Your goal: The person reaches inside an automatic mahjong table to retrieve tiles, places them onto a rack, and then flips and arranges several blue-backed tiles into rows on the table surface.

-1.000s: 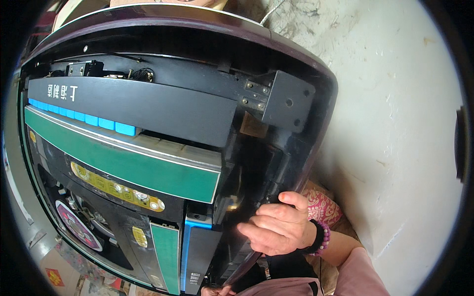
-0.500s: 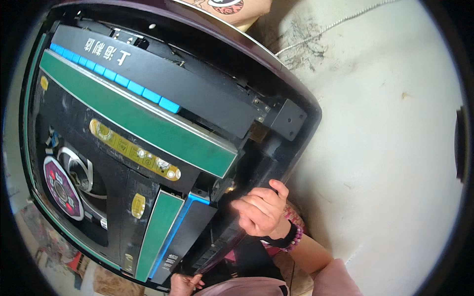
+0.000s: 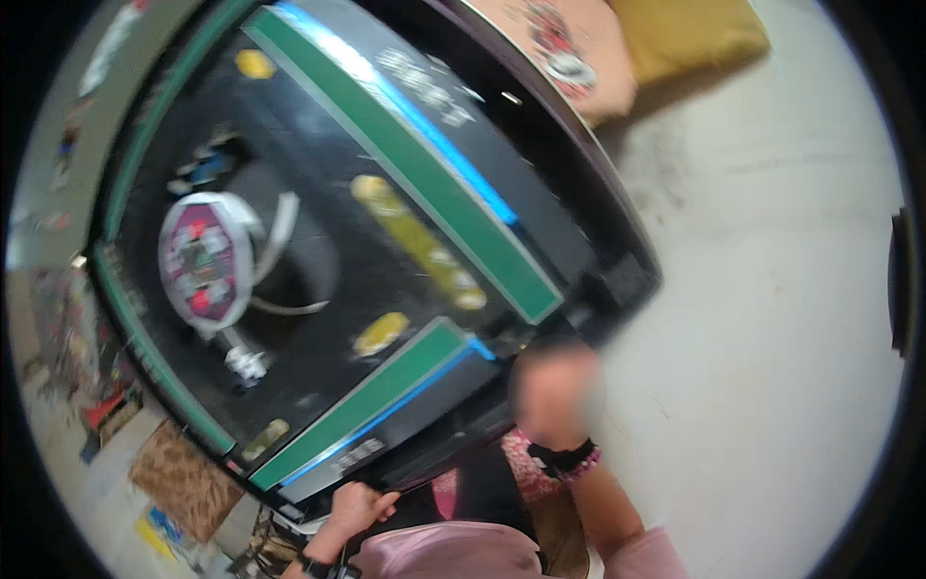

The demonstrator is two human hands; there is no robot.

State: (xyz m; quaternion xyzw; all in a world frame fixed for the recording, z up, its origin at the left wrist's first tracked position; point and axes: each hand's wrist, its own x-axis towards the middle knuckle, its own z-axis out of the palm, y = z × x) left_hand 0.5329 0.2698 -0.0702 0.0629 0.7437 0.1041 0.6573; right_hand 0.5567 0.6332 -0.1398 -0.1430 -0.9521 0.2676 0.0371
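Observation:
An opened automatic mahjong table (image 3: 318, 125) fills the left and middle of the view, its dark inner deck exposed. On that deck sits an octagonal purple centre console (image 3: 204, 259) in a white ring, beside a round dark recess. Blue-backed tiles (image 3: 424, 121) lie in a row along the far green strip (image 3: 415, 174); another blue line borders the near green strip (image 3: 371, 400). My left hand (image 3: 357, 510) is closed at the near rim, its thumb along the edge. Over the right near corner is my right hand (image 3: 558, 391), its fingers smeared by motion.
A patterned pink cushion (image 3: 569, 58) and a mustard cushion (image 3: 690, 39) are beyond the table's far side. Pale floor (image 3: 762, 318) stretches to the right. At the lower left stand a brown patterned seat (image 3: 183, 473) and assorted clutter.
The view has shifted and turned, bringing the mustard cushion into sight. My right hand stays near the table's right corner but is now blurred; my left hand remains at the near rim.

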